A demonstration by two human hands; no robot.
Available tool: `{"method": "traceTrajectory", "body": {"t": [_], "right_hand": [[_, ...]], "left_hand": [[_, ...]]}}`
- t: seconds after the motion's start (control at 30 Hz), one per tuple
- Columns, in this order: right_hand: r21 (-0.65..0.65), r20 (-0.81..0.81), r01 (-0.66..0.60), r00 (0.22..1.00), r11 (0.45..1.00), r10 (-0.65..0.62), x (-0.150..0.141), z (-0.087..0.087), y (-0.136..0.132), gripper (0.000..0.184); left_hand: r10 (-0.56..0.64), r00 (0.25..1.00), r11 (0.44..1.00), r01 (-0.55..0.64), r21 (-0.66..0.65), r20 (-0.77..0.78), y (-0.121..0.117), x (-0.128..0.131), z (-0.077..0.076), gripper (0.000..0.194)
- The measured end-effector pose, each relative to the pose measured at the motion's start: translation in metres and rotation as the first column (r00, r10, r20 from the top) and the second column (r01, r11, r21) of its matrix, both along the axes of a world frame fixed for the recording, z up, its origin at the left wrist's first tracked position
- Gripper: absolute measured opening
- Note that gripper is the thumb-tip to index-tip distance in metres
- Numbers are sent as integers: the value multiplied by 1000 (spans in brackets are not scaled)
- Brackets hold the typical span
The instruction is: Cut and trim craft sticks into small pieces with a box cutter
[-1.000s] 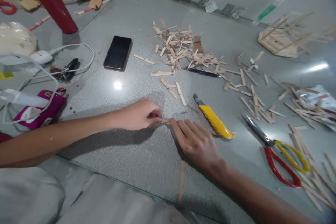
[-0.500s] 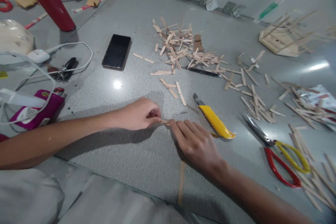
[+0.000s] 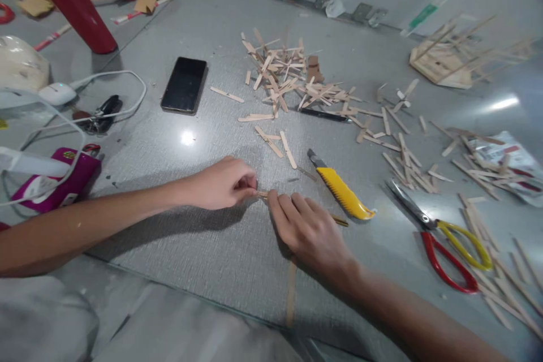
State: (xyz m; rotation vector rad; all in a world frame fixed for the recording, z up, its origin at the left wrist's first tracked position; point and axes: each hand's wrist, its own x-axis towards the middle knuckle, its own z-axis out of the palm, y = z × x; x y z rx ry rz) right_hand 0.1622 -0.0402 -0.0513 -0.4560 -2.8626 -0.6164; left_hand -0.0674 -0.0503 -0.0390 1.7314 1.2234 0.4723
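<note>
Between my two hands, low over the grey table (image 3: 203, 243), a thin wooden stick (image 3: 262, 195) shows for a short length. My left hand (image 3: 229, 184) pinches its left end between thumb and fingers. The fingers of my right hand (image 3: 307, 226) are bent over its other end and press it near the tabletop. A slim gold-coloured rod (image 3: 340, 220) pokes out from beside my right hand; its rest is hidden. Just beyond lies a yellow utility knife (image 3: 344, 192). A flat wooden stick (image 3: 291, 294) lies below my right wrist, near the table's edge.
Scissors (image 3: 432, 226) with red and yellow handles lie right, near loose sticks (image 3: 500, 277). A heap of craft sticks (image 3: 284, 70) is farther back. A phone (image 3: 184, 85), purple box (image 3: 59, 178) and white cable (image 3: 142, 87) are left. A stick-built frame (image 3: 445, 62) stands back right.
The view has shifted slightly, so the table's things appear a little farther left. Both hands keep their hold on the stick, with barely any movement.
</note>
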Motion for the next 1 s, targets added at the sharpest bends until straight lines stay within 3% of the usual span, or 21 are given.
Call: {"method": "traceTrajectory", "body": {"t": [0.17, 0.33, 0.6, 0.77, 1.0], "right_hand": [[-15, 26, 26, 999, 1000, -25, -3, 0, -2, 30], [50, 47, 28, 998, 998, -31, -6, 1, -3, 29], [122, 69, 42, 996, 992, -50, -11, 0, -2, 25], [116, -18, 58, 998, 992, -56, -8, -4, 1, 26], [-14, -176, 108, 978, 994, -108, 1, -14, 7, 25]], "left_hand": [[-13, 1000, 1000, 13, -11, 3, 2, 0, 0, 23], [-9, 1000, 999, 10, -50, 28, 4, 0, 1, 24], [28, 996, 972, -8, -234, 82, 8, -3, -1, 25], [54, 993, 968, -26, -249, 106, 7, -2, -1, 23], [59, 988, 973, -25, -231, 144, 3, -1, -4, 35]]}}
